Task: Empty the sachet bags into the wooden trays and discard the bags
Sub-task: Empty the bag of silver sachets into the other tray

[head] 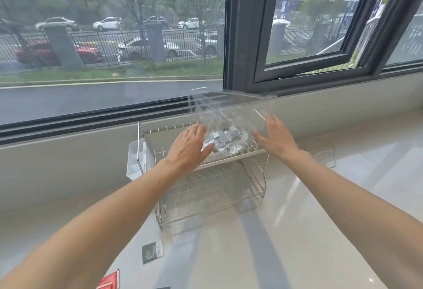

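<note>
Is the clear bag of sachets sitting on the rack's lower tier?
No, the clear bag rests on the upper tier of the wire rack, between both open hands.

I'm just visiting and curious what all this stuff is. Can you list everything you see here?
Clear bag: one, transparent, holding silver sachets, on the rack's top shelf.
Wire dish rack: one, metal, two-tier, on the counter by the window.
White plastic holder: one, clipped to the rack's left side.
Dark sachet: one, dark green, on the counter in front.
Red packet: one, at the bottom edge.
Counter: one, pale, glossy.
Left hand: open, at the bag's left side.
Right hand: open, at the bag's right side.
</note>
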